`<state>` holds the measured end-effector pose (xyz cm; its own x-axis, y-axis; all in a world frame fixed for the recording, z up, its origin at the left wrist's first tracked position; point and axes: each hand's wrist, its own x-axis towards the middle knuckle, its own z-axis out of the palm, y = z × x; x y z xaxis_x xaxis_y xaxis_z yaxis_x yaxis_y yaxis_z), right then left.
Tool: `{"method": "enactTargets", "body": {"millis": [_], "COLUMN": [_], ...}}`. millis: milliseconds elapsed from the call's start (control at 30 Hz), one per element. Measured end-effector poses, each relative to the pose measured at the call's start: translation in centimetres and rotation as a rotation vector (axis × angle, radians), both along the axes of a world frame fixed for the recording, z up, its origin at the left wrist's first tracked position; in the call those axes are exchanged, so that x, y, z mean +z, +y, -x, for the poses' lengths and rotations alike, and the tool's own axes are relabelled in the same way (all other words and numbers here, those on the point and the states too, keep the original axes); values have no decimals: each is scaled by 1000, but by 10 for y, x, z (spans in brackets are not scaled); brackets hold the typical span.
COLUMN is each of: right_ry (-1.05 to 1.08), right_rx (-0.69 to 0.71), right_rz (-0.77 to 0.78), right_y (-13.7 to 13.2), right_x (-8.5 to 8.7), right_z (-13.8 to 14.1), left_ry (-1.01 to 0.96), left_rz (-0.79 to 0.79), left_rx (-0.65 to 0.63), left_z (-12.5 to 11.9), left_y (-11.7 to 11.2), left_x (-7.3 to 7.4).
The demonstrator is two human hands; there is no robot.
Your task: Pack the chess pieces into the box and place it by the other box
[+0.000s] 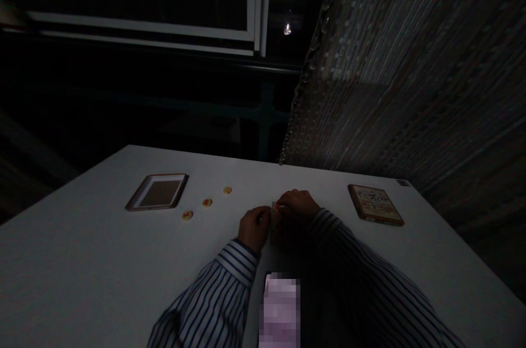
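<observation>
Near the middle of the white table [102, 260], my left hand [255, 228] and my right hand [299, 205] meet at a small pale packet with reddish-orange marks [275, 224]. The fingers of both hands are curled closed on it, the left at its side and the right at its upper part. Dim light hides its details and part of the right hand. To the left lie three round Chinese chess pieces [207, 203] in a slanting row, at least two with red characters.
An open shallow box half [183, 190] lies at the left back. A flat box lid with printed characters [377, 204] lies at the right. A blurred-out phone-like thing [280, 312] lies at the front. Behind are a bead curtain [370, 63] and a window frame [258, 3].
</observation>
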<state>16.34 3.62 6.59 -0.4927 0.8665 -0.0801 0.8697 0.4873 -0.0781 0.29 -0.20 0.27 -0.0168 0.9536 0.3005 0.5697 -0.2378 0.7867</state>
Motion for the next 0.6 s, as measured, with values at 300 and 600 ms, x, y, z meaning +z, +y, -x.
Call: {"method": "enactTargets", "body": {"millis": [300, 600], "right_ry": [59, 40], "right_rx": [-52, -54], "right_rz": [-102, -125], "right_y": [0, -3], "right_x": [3, 11], "right_z": [-7, -7], "left_ry": [-26, -43], "left_rz": [1, 27], "left_rx": [-7, 5], "left_z": [0, 0], "left_y": [0, -1], "left_x": [-3, -4]}}
